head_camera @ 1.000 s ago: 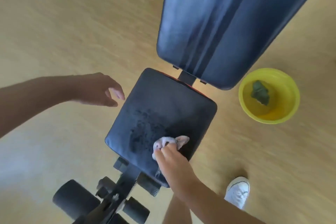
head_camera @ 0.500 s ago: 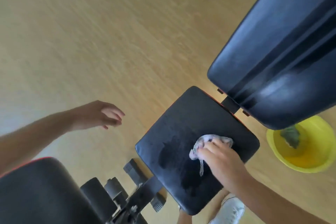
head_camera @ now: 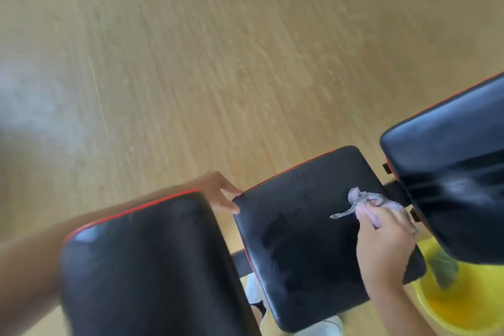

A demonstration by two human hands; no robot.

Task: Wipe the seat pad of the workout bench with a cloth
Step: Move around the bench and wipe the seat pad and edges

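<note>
Wood floor [head_camera: 218, 49] is filling the top of the view, pale and a bit blurry. Low in the middle, the black seat pad [head_camera: 300, 226] of the bench is lying flat, with a red line along its far edge. The right hand [head_camera: 384, 243] is pressing down on the right part of the pad, close to the back pad [head_camera: 450, 185]. Its fingers are curled tight around a bunched cloth [head_camera: 362, 199], and a thin tail of cloth is trailing out to the left on the pad. The left hand [head_camera: 221, 194] is holding nothing; its fingers are loosely spread and the tips are touching the pad's left corner, maybe to keep it steady. Dark wet smears are showing in the middle of the pad, so the wiping looks well under way. The near edge and left side look drier, so I think the next move is sliding the cloth back that way, pressing flat so no spots are missed. Another black pad [head_camera: 152, 267] is sitting close to the camera and covering most of the left arm. A yellow bowl [head_camera: 436, 316] is peeking out at the bottom right, half hidden by the back pad, with something dark green in it that I cannot make out. A white shoe [head_camera: 324, 327] is partly showing under the seat.
</note>
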